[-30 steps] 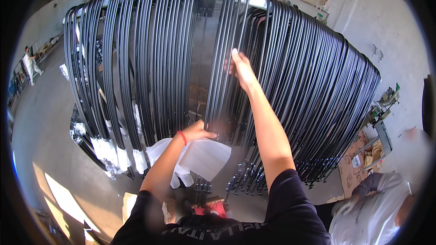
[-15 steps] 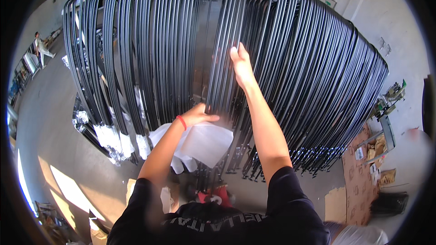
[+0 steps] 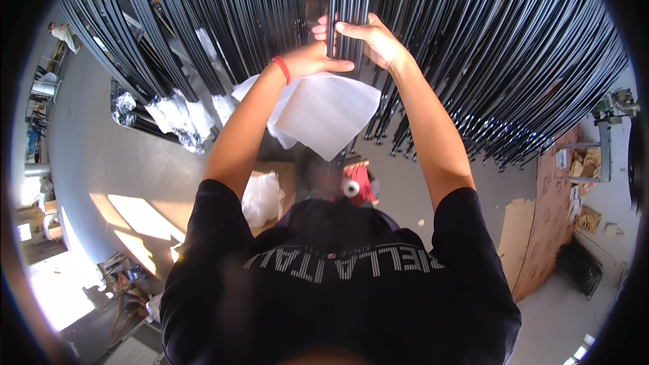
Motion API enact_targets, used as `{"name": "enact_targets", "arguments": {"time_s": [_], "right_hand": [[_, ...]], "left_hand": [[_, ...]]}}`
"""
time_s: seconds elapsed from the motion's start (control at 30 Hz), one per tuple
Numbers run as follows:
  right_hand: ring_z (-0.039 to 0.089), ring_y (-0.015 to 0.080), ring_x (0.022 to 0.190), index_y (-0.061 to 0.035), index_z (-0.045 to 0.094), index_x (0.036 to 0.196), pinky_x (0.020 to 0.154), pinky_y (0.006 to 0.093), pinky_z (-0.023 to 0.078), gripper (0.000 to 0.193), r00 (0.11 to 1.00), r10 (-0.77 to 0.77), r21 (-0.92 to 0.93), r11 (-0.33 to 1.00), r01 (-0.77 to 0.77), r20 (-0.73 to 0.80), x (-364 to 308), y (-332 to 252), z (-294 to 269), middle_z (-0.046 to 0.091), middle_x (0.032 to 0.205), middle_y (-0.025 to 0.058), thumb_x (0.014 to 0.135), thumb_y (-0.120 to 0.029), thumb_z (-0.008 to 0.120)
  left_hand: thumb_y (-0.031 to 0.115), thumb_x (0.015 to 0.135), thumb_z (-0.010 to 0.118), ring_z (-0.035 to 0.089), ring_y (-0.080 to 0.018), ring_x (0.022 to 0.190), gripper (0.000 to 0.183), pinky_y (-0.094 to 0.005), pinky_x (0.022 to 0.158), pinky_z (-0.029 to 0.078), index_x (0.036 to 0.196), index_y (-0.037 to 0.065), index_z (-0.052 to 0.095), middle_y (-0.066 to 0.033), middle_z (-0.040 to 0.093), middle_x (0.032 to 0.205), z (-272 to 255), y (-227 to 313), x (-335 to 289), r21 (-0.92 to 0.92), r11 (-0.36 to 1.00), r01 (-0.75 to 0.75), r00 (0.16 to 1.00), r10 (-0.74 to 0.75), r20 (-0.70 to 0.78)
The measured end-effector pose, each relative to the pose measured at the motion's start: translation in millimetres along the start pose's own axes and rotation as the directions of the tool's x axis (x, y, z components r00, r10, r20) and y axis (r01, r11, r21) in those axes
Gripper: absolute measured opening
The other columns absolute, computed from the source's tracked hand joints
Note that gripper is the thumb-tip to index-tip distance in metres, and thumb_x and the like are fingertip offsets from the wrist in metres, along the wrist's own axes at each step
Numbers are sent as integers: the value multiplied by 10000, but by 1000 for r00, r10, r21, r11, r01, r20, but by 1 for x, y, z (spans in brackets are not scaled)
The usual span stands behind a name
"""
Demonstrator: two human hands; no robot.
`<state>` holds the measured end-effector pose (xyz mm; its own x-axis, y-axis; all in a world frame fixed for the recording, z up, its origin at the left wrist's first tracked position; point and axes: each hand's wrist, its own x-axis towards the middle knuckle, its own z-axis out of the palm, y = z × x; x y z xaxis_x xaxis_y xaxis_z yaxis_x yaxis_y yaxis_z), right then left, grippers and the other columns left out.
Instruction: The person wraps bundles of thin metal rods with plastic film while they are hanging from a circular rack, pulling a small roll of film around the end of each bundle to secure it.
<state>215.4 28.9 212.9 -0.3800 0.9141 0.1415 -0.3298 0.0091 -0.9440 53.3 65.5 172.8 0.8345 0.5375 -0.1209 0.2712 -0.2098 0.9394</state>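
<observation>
A bundle of thin black tubes [image 3: 351, 1] hangs in front of me, slightly apart from the rest. My right hand [image 3: 376, 39] is closed round it, thumb across the front and fingertips showing on the far side. Just below, my left hand [image 3: 307, 61], with a red bracelet at the wrist, is against the same bundle; its thumb points right and its other fingers are mostly hidden. A sheet of thin white foam [image 3: 329, 111] hangs from my left hand, spread across the lower part of the bundle.
More black tubes [image 3: 473, 34] hang in dense rows on both sides, some at left with white wrapping [image 3: 177, 118] round their lower ends. Below are a red object with a white roll [image 3: 351, 188] and a box with white sheets [image 3: 262, 197]. Cardboard [image 3: 541, 213] lies at right.
My view has tilted down, so the rack's top rail is out of sight. My right hand has slid down the bundle and now sits close to my left hand.
</observation>
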Motion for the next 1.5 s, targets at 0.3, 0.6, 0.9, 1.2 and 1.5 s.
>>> {"name": "enact_targets", "arguments": {"time_s": [0.3, 0.6, 0.9, 1.2, 1.5], "right_hand": [[544, 245, 1013, 46, 510, 1101, 917, 355, 397, 451, 974, 221, 89, 971, -224, 43, -57, 74, -1, 575, 1056, 166, 818, -303, 550], [562, 246, 956, 89, 472, 1076, 856, 343, 427, 487, 977, 211, 193, 960, -203, -25, -73, 86, 20, 573, 1014, 172, 809, -303, 582], [552, 330, 985, 79, 478, 1090, 844, 422, 446, 449, 954, 297, 233, 931, -280, -40, -96, 75, 38, 556, 1041, 239, 818, -271, 552], [575, 243, 925, 57, 430, 1147, 768, 373, 473, 478, 941, 309, 311, 915, -256, -135, -113, 73, 34, 567, 1034, 168, 821, -263, 571], [604, 321, 716, 21, 539, 814, 615, 377, 474, 282, 956, -17, -907, 320, -273, -294, -194, 26, 98, 601, 741, 177, 813, -261, 547]], "left_hand": [[405, 786, 570, 600, -213, 812, 419, -309, 695, 450, 947, 18, 585, -129, 622, 849, 81, -41, -87, 104, 961, 255, 903, -198, -383], [412, 663, 681, 603, -225, 799, 506, -327, 707, 453, 956, 10, 590, -133, 632, 833, 135, -86, -85, 198, 794, 575, 817, -546, -185], [272, 773, 631, 554, -124, 877, 346, -279, 784, 430, 1024, 39, 579, -35, 613, 890, 141, -86, -69, -346, 938, 30, 996, 1, 89], [244, 859, 524, 541, -117, 896, 237, -290, 806, 423, 988, 58, 591, -21, 603, 936, 154, -74, -59, -535, 807, 251, 958, -127, 258], [253, 819, 519, 540, -143, 904, 254, -299, 794, 410, 995, 88, 596, -34, 602, 924, 158, -42, -61, -106, 987, 118, 987, -105, 123]]}}
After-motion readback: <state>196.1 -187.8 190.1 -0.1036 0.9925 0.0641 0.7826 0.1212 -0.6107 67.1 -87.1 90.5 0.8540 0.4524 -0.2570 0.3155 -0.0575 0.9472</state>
